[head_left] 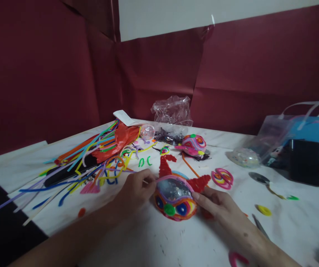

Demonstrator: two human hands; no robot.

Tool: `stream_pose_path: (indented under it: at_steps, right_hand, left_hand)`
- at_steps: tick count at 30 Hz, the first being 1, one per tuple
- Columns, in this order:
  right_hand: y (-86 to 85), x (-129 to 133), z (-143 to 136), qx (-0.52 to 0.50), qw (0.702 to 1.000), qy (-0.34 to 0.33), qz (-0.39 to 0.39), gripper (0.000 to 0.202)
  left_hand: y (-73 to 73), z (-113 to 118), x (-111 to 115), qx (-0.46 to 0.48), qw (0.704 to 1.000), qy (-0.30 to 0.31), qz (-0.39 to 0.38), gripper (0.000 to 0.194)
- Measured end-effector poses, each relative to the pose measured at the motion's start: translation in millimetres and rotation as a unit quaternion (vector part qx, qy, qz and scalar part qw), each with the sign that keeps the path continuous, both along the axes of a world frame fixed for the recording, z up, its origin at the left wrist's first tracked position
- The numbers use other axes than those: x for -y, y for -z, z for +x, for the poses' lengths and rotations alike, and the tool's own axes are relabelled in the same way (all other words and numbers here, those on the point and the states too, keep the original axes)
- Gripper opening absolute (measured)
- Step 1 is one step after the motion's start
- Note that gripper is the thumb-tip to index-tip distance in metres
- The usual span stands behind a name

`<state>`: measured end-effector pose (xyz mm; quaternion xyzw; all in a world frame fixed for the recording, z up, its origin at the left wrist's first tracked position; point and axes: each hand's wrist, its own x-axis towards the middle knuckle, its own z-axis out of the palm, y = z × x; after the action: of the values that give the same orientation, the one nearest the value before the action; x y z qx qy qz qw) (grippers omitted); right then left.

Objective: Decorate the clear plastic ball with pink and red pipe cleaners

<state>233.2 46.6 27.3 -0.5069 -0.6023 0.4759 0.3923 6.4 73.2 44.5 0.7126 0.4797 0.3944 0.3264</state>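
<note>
- the left hand (135,191) rests on the counter (176,241) at the left flank of a decorated ball (175,198). its fingers are pinched closed, seemingly on a thin strand right at the ball's pink rim, which would keep that strand pressed against the curve; what exactly is pinched is too small to tell.
- the right hand (219,205) lies on the opposite flank, fingers spread loosely and touching the ball's right side. it braces the ball rather than clamps it, likely so the round shape does not roll while the other side is worked.
- the ball sits on the counter near the front edge, between the two hands, held low so the surface carries its weight.
- it is a clear dome with glittery filling showing through the top, ringed by a pink band. below, the face is wrapped in red and orange coils, with two blue spiral eyes and a green button in the middle.
- two red fuzzy pieces (166,165) rise behind it like ears or horns, one upright at left, one spreading right.
- a heap of pipe cleaners (92,163) lies well left within reach, a second wrapped ball (194,144) stands farther back, and a pink coil (222,178) lies just right of the work.
</note>
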Motion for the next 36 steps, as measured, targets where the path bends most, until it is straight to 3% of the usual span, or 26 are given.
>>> stream_pose_path:
  at_steps: [8,11,13,16,19,23,27,31,36]
  right_hand:
    - [1.8,-1.2,5.0,0.058,0.997,0.022,0.036,0.056]
    - [5.0,-3.8,6.4,0.073,0.996,0.025,0.039,0.059]
    - [4.1,-4.9,6.5,0.085,0.995,0.029,0.039,0.061]
    - [0.6,-5.1,6.4,0.091,0.995,0.027,0.037,0.061]
    - [-0.3,-4.5,7.5,0.09,0.995,0.021,0.032,0.059]
    - [4.0,-4.6,10.5,0.084,0.995,0.035,0.034,0.057]
    - [6.5,-4.3,12.4,0.042,0.999,-0.001,0.028,0.055]
    - [4.8,-3.7,13.0,0.001,0.999,-0.04,0.023,0.054]
    - [4.3,-3.2,13.1,-0.003,0.999,-0.033,0.016,0.053]
  left_hand:
    - [-8.1,-1.5,1.9,-0.017,1.0,0.011,0.004,0.008]
    - [-16.6,-0.3,2.4,-0.043,0.998,0.038,-0.002,0.018]
    - [-21.6,1.4,3.3,-0.113,0.992,0.017,0.051,0.025]
    - [-27.0,6.5,4.8,-0.201,0.955,-0.02,0.216,0.022]
    - [-32.8,15.7,4.4,-0.21,0.931,0.052,0.294,0.019]
    - [-40.4,31.5,-1.1,-0.263,0.917,0.137,0.264,0.015]
    - [-40.8,40.0,-7.2,-0.293,0.903,0.135,0.284,0.011]
    - [-39.7,37.8,-8.0,-0.252,0.92,0.138,0.265,0.008]
    - [-42.3,35.4,-6.3,-0.245,0.932,0.127,0.234,0.011]
